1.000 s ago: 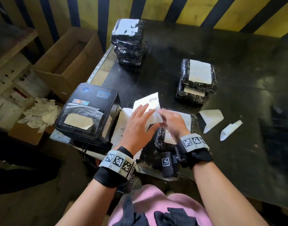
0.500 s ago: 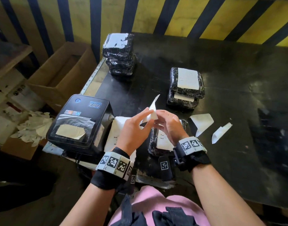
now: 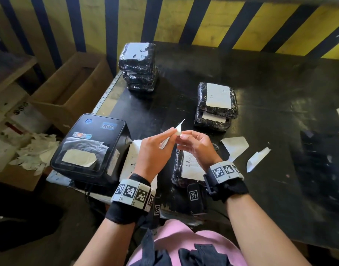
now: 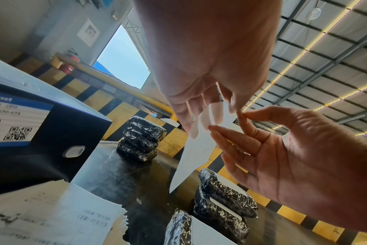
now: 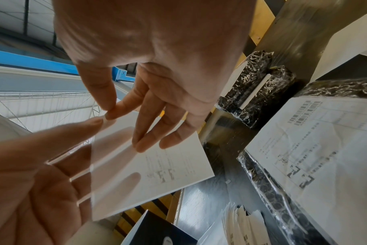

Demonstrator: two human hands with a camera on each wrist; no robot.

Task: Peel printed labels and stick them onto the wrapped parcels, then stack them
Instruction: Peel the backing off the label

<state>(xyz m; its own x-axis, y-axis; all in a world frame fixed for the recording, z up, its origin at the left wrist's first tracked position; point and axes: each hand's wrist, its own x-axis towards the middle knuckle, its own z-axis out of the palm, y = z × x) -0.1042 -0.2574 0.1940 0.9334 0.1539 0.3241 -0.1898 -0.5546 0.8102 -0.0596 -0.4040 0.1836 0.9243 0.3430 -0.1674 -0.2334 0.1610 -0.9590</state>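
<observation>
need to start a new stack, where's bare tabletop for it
Bare table lies behind the two-parcel stack toward the striped wall, and between it and the three-parcel stack. It is crowded near the printer and around the paper scraps.

Black film-wrapped rectangular parcels [image 3: 216, 106] bearing white paper labels at 1 o'clock; glossy black box-shaped printer [image 3: 90, 146], blue button, at 9 o'clock; yellow wall with diagonal black stripes [image 3: 222, 22] at 12 o'clock; black tabletop [image 3: 280, 93].

Warehouse: hazard-striped barrier [image 3: 203, 22], steel roof [image 4: 325, 49]
</observation>
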